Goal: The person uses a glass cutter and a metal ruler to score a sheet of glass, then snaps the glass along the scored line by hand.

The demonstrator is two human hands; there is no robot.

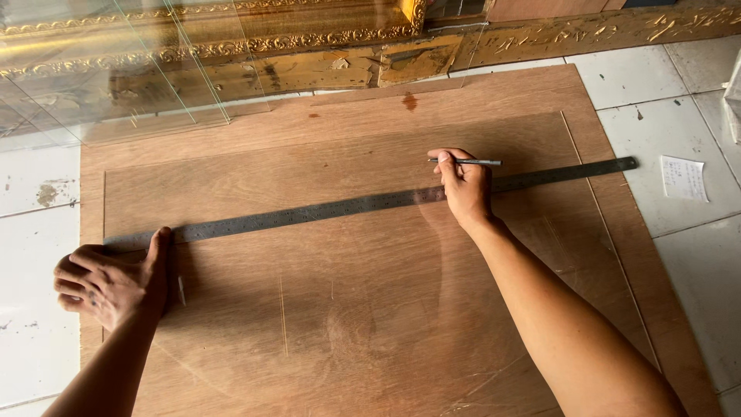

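A long dark metal ruler [324, 210] lies slanted across a clear glass sheet [231, 177] that rests on a brown plywood board [370, 100]. My left hand [112, 282] presses down on the ruler's left end at the board's left edge, thumb along it. My right hand [465, 188] rests on the ruler right of the middle. It grips a thin silver pen-like tool [472, 162] that points right, just above the ruler's far edge.
Ornate gold picture frames [309, 54] and leaning glass panes [154, 85] line the far side. White floor tiles [679, 100] surround the board. A small paper note [684, 178] lies on the tiles to the right.
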